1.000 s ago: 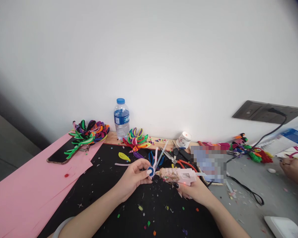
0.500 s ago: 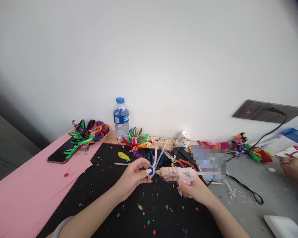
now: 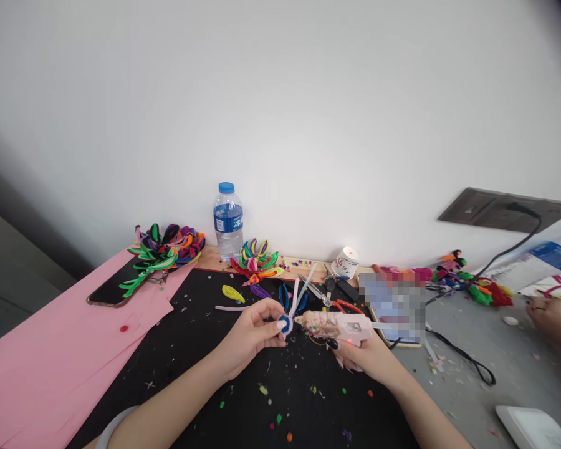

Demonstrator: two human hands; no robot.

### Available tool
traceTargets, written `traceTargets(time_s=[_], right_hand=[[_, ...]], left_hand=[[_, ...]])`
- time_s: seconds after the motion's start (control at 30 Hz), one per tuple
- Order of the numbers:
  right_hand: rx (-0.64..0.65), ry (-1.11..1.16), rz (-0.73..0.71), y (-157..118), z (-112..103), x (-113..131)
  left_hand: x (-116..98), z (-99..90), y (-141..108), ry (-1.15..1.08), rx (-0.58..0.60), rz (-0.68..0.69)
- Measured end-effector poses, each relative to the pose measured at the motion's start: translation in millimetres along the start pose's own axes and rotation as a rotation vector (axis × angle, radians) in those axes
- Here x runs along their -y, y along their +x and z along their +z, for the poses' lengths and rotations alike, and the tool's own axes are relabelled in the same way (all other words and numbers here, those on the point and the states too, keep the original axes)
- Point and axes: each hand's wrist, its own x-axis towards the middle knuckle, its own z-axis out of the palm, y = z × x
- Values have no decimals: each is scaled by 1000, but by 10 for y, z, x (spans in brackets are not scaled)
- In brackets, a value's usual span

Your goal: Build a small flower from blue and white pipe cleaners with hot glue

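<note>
Between the thumb and fingers of my left hand (image 3: 257, 337) is a small blue coil of pipe cleaner (image 3: 285, 323) with a pale lilac strip (image 3: 294, 297) round its edge, its loose end sticking up. My right hand (image 3: 359, 354) is wrapped round a pale pink hot glue gun (image 3: 339, 327) with a small red light glowing. A clear glue stick juts from its back. The nozzle points left, very near the coil; whether they touch I cannot tell. Behind my hands lie blue pipe-cleaner loops (image 3: 302, 300), a purple loop (image 3: 260, 292) and a yellow loop (image 3: 234, 293).
A water bottle (image 3: 227, 221) stands by the wall, near bundles of pipe cleaners (image 3: 168, 246). A phone (image 3: 112, 287) lies on pink paper (image 3: 75, 349). Scissors (image 3: 318, 293), a paper cup (image 3: 345, 263) and a blurred screen (image 3: 395, 312) sit behind. Another person's hand (image 3: 554, 318) is at right.
The glue gun has shifted very slightly right, its nozzle a little away from the coil. The coil in my left hand has turned slightly, showing more of its lilac edge.
</note>
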Motion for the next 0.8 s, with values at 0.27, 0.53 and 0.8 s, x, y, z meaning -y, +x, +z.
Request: traceTargets(time_s=[0.27,0.53,0.8], right_hand=[[-3,1,-15,7,-11,-31],[-27,-10,-13,5,-4,-33],[-53,-43,-30,4,-15,-41]], left_hand=[[-7,19,-5,-9,23,-16],[-32,38,-8,-11,20,-33],[-35,38,-12,-7,27,-39]])
